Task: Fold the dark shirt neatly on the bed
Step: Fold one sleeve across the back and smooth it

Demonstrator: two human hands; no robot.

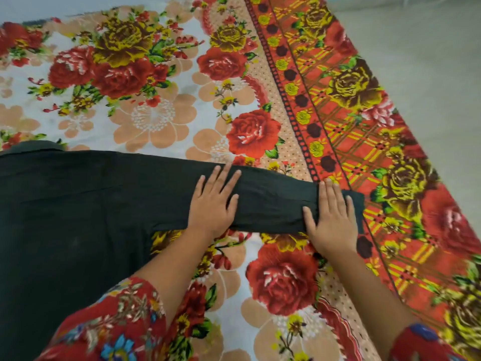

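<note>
Pressing the dark shirt [65, 217] sleeve [270, 204] flat with straight-fingered left hand [213, 201], right hand [330, 220] at cuff [354, 207]. Stretches toward the bed [156, 113]'s right edge.

Your dark shirt [65, 217] ran off the left edge, so you couldn't see its far sleeve. Your floral sleeves [112, 321], blurred, were cut by the bottom edge; the bed [156, 74] overran left and bottom.

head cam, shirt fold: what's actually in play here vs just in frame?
In play:
- dark shirt, its sleeve stretched out to the right
- left hand and right hand, both pressing flat on the sleeve
- floral bedsheet underneath

Just in frame:
- grey floor beyond the bed edge
- the person's floral cuffs
</note>
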